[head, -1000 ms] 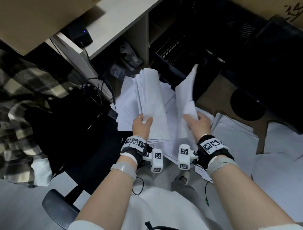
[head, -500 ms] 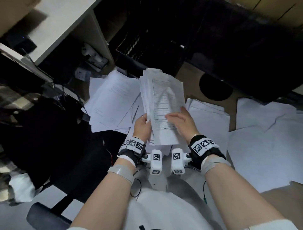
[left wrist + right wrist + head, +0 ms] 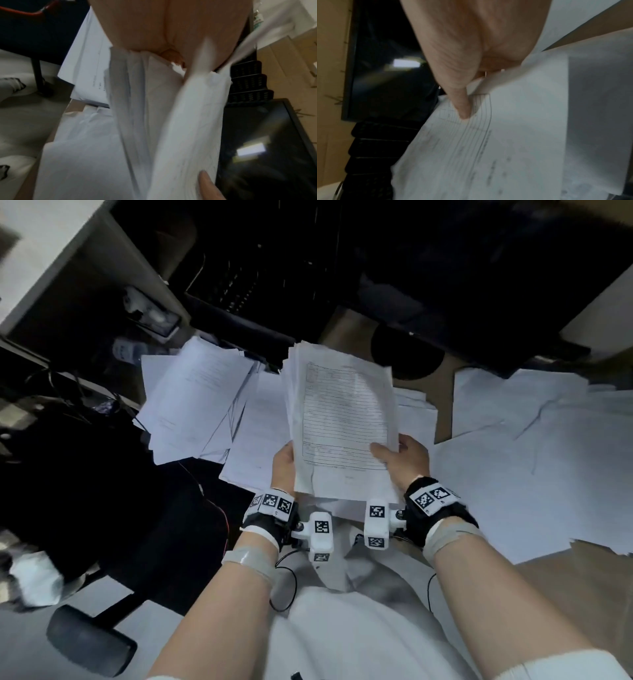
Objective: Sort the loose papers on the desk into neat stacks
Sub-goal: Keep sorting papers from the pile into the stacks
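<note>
Both hands held one bundle of papers (image 3: 342, 419) at the centre of the head view, raised above the counter (image 3: 445, 392). The left hand (image 3: 283, 465) gripped the bundle's lower left edge, its grip closed round the sheets with the fingers hidden behind them. The right hand (image 3: 404, 457) pinched the lower right corner, thumb (image 3: 462, 106) pressed on the top sheet, a lined form. In the left wrist view the bundle (image 3: 168, 121) fanned slightly, its sheets uneven.

At ten o'clock from the bundle lay a loose pile of sheets (image 3: 195, 395), skewed and overlapping. At three o'clock more sheets (image 3: 534, 460) were spread flat over the brown counter, some creased. A dark monitor (image 3: 267, 148) and a black tiered paper tray (image 3: 248, 83) stood at twelve o'clock, beyond the papers.
</note>
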Available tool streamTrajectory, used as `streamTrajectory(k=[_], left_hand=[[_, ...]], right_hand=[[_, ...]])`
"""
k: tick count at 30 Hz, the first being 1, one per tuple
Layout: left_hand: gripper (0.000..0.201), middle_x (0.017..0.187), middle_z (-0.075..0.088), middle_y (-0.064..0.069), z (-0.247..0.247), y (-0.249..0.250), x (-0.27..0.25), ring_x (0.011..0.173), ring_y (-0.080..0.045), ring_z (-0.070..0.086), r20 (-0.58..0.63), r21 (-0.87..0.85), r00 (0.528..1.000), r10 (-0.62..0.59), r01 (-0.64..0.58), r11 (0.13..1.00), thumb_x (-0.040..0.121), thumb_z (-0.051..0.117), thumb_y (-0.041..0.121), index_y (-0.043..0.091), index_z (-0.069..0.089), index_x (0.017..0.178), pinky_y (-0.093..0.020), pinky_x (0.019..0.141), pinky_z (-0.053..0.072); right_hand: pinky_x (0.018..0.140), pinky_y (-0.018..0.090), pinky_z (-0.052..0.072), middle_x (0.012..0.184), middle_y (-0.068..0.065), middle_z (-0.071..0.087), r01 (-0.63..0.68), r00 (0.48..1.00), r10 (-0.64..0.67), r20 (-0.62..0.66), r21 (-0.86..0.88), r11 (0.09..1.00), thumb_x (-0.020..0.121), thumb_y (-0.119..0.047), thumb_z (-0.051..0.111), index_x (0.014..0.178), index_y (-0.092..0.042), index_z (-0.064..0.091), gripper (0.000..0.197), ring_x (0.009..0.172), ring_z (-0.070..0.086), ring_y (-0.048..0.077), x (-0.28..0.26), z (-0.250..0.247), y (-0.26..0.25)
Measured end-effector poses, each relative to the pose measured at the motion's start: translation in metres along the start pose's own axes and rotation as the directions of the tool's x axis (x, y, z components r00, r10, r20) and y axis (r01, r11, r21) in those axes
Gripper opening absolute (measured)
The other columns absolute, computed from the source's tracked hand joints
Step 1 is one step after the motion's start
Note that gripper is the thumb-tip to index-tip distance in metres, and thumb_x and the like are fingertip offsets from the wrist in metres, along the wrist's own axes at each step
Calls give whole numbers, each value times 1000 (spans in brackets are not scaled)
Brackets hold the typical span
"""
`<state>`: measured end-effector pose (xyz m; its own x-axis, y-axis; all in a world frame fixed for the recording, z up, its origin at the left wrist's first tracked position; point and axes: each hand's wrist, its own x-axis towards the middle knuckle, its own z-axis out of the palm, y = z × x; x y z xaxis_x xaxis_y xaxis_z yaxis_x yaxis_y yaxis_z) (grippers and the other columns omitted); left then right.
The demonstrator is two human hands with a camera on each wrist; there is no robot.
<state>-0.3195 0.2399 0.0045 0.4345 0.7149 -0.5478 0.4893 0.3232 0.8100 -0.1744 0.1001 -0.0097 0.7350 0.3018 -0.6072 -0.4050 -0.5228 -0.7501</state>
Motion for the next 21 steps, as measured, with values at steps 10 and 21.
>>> streamTrajectory(k=[10, 21], left_hand=[[47, 139, 54, -7, -66, -11, 17, 134, -19, 47, -467, -5, 884, 27, -33, 999, 101, 55, 20, -1, 46, 142, -14, 102, 31], [21, 101, 71, -3, -191, -35, 48, 96, -19, 66, -620, 73, 780, 87, -53, 996, 95, 65, 23, 4, 67, 104, -25, 88, 49]], right_hand=[[75, 29, 43, 87, 10, 60, -39, 999, 47, 21, -283, 958, 88, -21, 59, 79, -1, 57, 23, 78, 54, 24, 34, 54, 6], [94, 33, 45, 132, 20, 59, -217, 975, 221, -40, -417, 883, 94, -15, 53, 129, 5, 55, 40, 119, 57, 38, 15, 183, 2]])
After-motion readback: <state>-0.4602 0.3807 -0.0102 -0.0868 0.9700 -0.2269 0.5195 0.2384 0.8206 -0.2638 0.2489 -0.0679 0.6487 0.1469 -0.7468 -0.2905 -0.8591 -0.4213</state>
